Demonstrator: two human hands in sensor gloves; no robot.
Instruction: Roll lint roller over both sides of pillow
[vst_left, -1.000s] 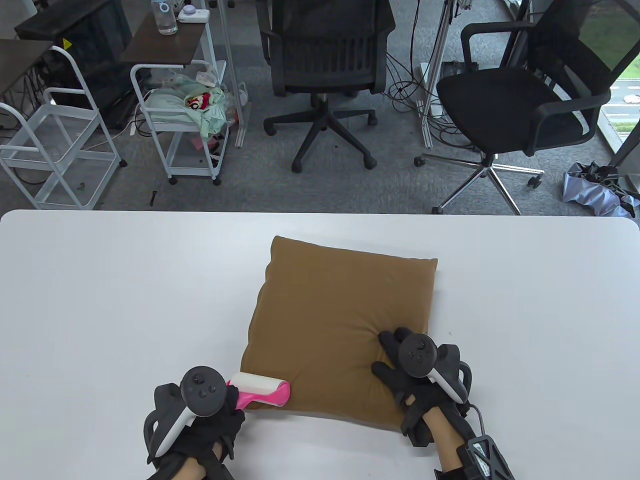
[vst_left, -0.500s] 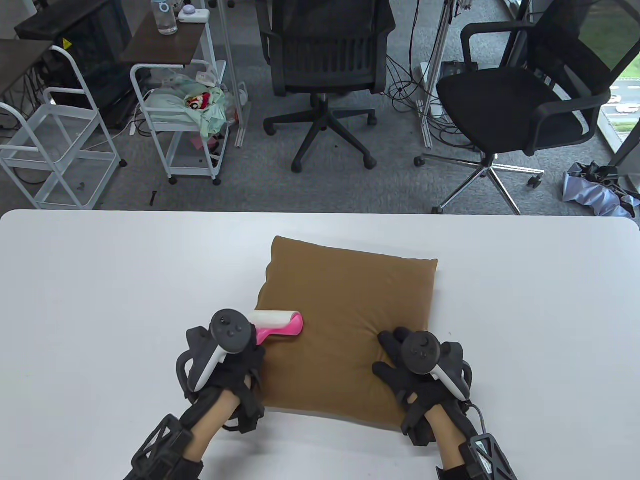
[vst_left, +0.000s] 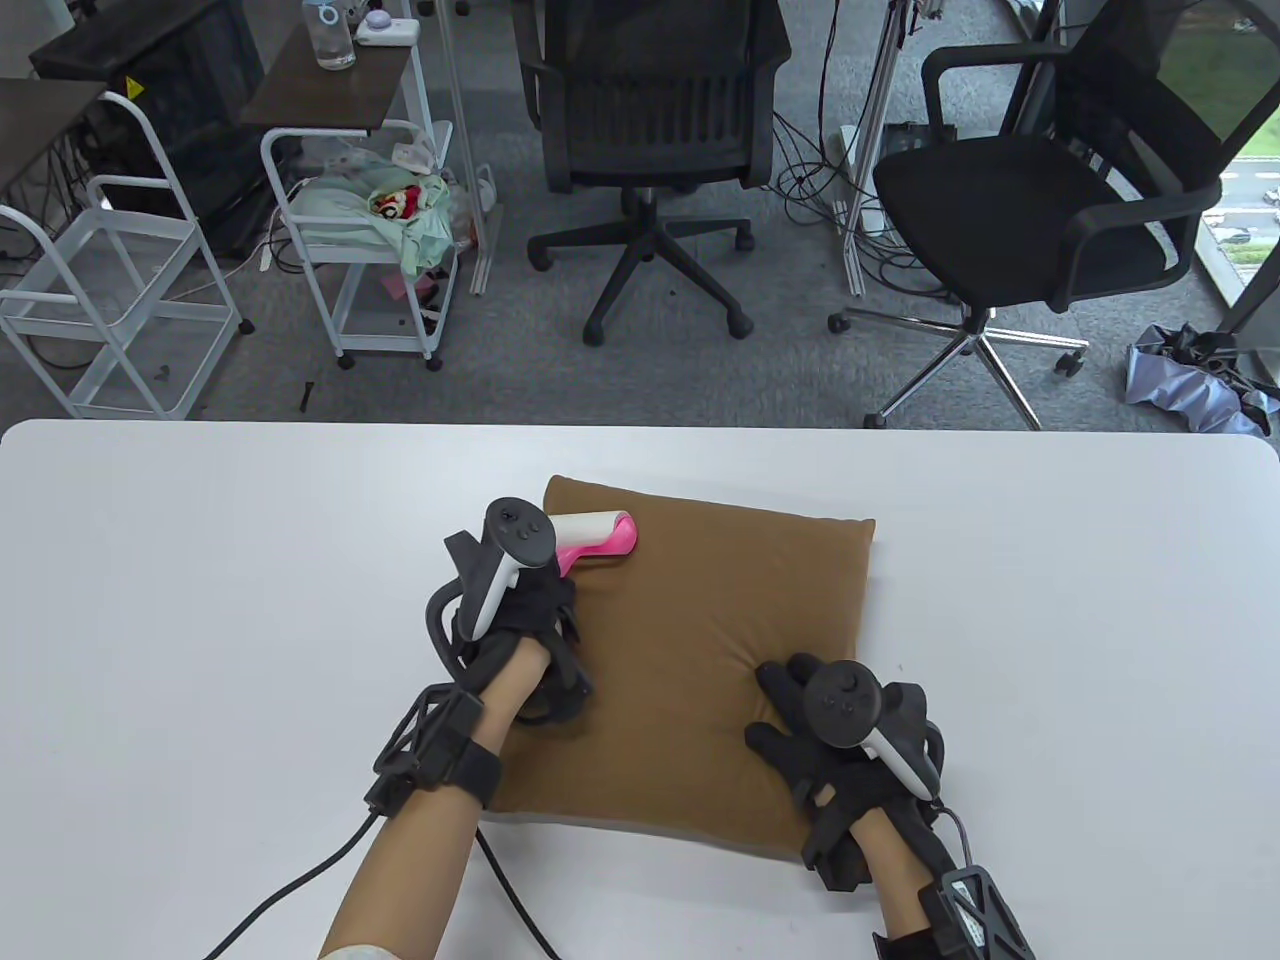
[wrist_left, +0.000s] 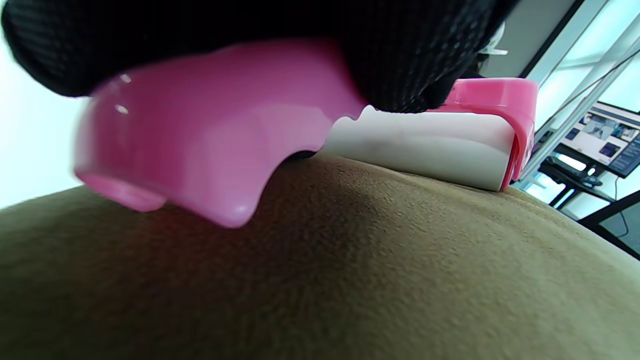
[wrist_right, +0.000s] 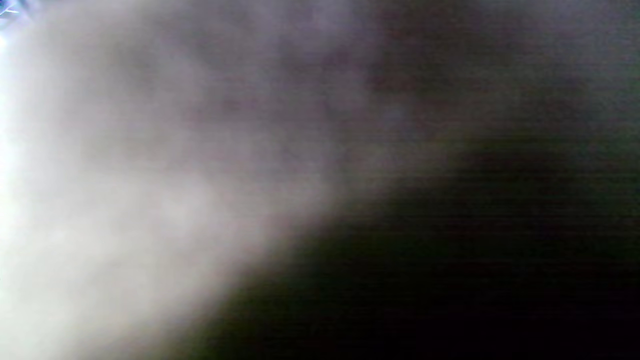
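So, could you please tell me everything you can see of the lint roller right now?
The lint roller has a glossy pink plastic handle and frame and a white cylindrical roll. It lies near the far left corner of the brown pillow, its roll resting on the fabric in the left wrist view. The left hand grips the handle; the frame's pink end cap points to the right.

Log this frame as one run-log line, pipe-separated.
phase: rolling top side | left hand: grips lint roller, roll on pillow far-left corner | right hand: presses near-right corner | underside: not yet done
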